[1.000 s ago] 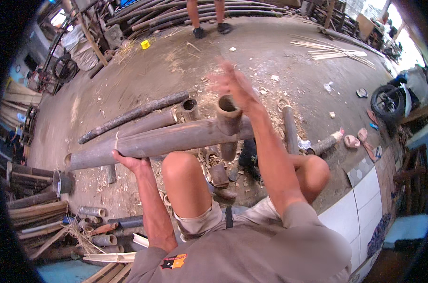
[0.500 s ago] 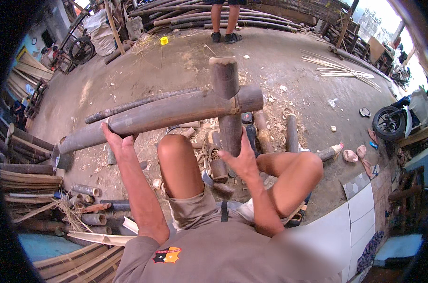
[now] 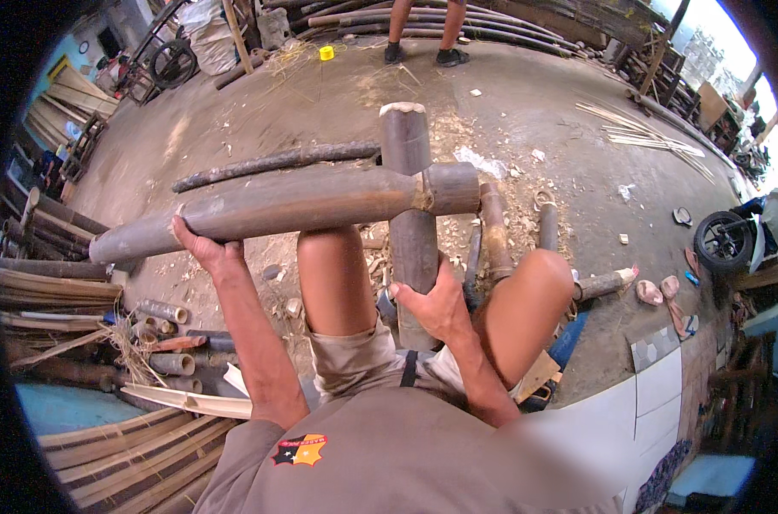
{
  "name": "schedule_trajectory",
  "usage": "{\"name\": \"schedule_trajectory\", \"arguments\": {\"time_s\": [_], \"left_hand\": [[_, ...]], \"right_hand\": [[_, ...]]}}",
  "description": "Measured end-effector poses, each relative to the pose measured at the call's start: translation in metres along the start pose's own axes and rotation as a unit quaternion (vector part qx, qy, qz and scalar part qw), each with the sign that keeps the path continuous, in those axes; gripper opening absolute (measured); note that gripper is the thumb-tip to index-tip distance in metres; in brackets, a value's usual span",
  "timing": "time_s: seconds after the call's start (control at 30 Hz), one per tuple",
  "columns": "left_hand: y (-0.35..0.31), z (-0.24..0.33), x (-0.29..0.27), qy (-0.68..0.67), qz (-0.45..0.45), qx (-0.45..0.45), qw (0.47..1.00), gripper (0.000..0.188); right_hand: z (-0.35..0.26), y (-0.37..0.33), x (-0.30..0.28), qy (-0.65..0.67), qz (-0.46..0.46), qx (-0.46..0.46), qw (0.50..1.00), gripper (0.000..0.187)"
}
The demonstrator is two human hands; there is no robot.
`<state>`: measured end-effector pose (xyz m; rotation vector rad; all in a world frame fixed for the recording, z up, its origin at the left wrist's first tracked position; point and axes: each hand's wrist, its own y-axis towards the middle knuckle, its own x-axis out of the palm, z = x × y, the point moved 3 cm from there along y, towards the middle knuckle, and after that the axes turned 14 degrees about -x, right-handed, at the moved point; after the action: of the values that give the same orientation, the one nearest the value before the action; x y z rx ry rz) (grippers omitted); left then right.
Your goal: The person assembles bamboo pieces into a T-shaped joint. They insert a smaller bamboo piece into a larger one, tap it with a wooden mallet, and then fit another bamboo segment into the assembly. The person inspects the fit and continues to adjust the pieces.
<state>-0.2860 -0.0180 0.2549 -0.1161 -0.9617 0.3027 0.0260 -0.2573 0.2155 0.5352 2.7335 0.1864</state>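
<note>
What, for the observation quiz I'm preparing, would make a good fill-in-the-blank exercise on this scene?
In length, the pole in the left hand is ____ than the crosspiece.
Of those two pieces, the right hand touches the ____.
The small object on the floor, left of the standing person's legs, is coloured ____.
The white tiles lie on the wearer's ____ side.
Missing words: longer; crosspiece; yellow; right.
</note>
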Motion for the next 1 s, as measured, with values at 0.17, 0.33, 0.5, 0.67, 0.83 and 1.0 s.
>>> {"name": "schedule_trajectory", "arguments": {"time_s": [0.17, 0.33, 0.5, 0.67, 0.83, 1.0], "left_hand": [[0.015, -0.003, -0.009, -0.027, 0.016, -0.021, 0.999, 0.082], [0.025, -0.009, -0.007, -0.013, 0.031, -0.009, 0.999, 0.082], [0.021, -0.005, -0.026, -0.025, 0.032, 0.005, 0.999, 0.082], [0.023, -0.002, -0.054, -0.048, 0.059, 0.009, 0.997, 0.085], [0.017, -0.003, -0.059, -0.074, 0.060, 0.024, 0.995, 0.080], [0.011, -0.010, -0.054, -0.080, 0.052, 0.031, 0.995, 0.076]], "right_hand": [[0.002, 0.005, 0.000, 0.025, -0.034, -0.003, 0.999, 0.088], [-0.010, 0.015, -0.003, 0.179, -0.003, -0.048, 0.983, 0.087], [0.014, 0.005, 0.011, 0.190, -0.068, -0.015, 0.979, 0.086], [0.027, 0.006, 0.015, 0.150, -0.068, 0.013, 0.986, 0.085], [0.021, 0.010, 0.015, 0.099, -0.034, -0.030, 0.994, 0.077], [0.025, 0.006, 0.012, 0.058, -0.031, -0.044, 0.997, 0.079]]}}
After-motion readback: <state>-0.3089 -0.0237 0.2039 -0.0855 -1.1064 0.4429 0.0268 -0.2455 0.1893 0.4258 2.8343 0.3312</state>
